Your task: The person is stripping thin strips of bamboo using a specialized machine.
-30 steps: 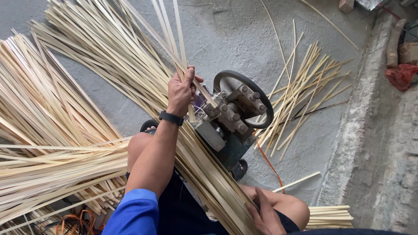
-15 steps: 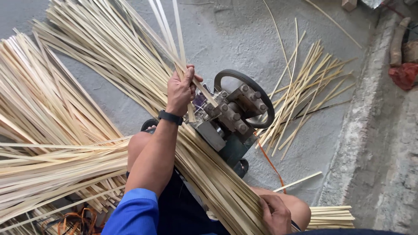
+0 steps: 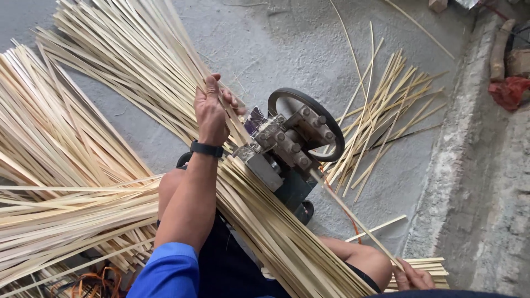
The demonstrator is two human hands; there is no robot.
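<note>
Bamboo strips (image 3: 138,83), pale and flat, fan out from the lower middle of the frame toward the upper left, with a second heap (image 3: 61,204) spread across the left edge. Left hand (image 3: 211,110) sits mid-frame, fingers closed around a few strips of the long bundle, a black wristband (image 3: 206,148) just below it. Small splitting machine (image 3: 287,152) stands at centre on the grey concrete floor (image 3: 287,44) (dark wheel, bolted metal rollers, green base), touching the bundle's right side. One single strip (image 3: 353,215) runs out of the machine down to the lower right, where the right hand (image 3: 413,276) pinches its end just above a short stack of cut strips (image 3: 428,267). More loose strips (image 3: 381,121) lie scattered right of the machine. Red cloth (image 3: 508,91) at upper right edge.
</note>
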